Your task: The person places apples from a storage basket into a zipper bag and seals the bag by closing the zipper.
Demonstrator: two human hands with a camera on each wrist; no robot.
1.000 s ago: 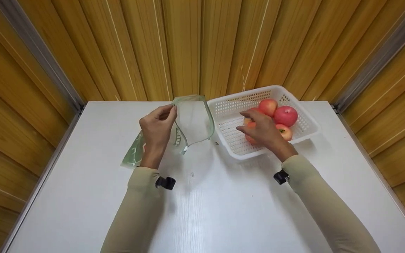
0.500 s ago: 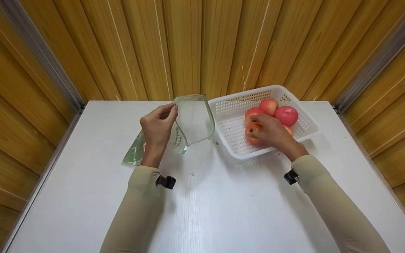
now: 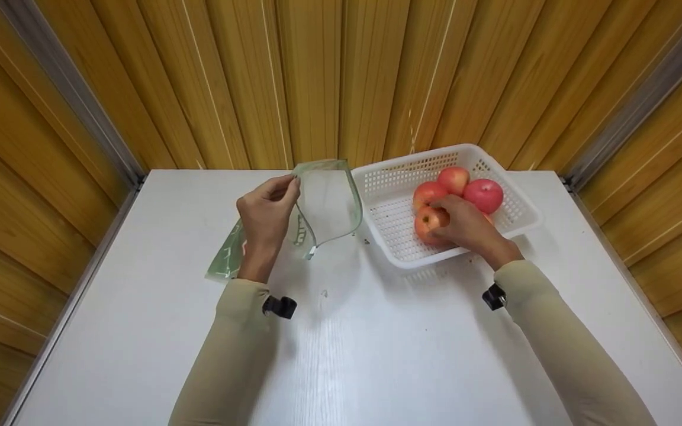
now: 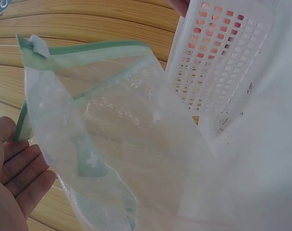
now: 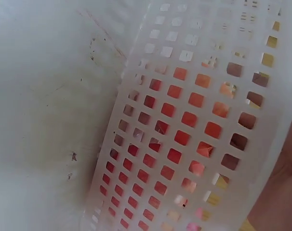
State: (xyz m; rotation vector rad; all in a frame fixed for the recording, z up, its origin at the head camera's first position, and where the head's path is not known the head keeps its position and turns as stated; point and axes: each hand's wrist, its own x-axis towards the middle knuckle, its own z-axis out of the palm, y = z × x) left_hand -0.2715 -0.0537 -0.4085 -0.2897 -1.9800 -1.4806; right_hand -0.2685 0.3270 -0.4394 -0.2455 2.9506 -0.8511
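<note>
My left hand (image 3: 265, 228) pinches the edge of a clear zip bag (image 3: 330, 204) with green trim between thumb and fingertips. The bag's mouth gapes, and its white slider hangs at the near corner in the head view. In the left wrist view the bag (image 4: 141, 139) spreads wide beside the fingers (image 4: 33, 175). My right hand (image 3: 474, 229) reaches into a white plastic basket (image 3: 403, 264) and grips an apple (image 3: 428, 225), thumb and fingers curled round its right side. The right wrist view shows mostly the basket's perforated wall (image 5: 276, 159), with red fruit behind the holes.
Several other apples sit in the basket: a red one (image 3: 453, 179) at the back, a pinkish one (image 3: 484, 196) at right, another (image 3: 427, 194) touching the gripped one. A yellow wood-look wall (image 3: 317, 83) stands behind the white table (image 3: 347, 343).
My right hand has come from above the basket, moved right and down, and taken hold of the near apple. The left hand holds the bag nearly still.
</note>
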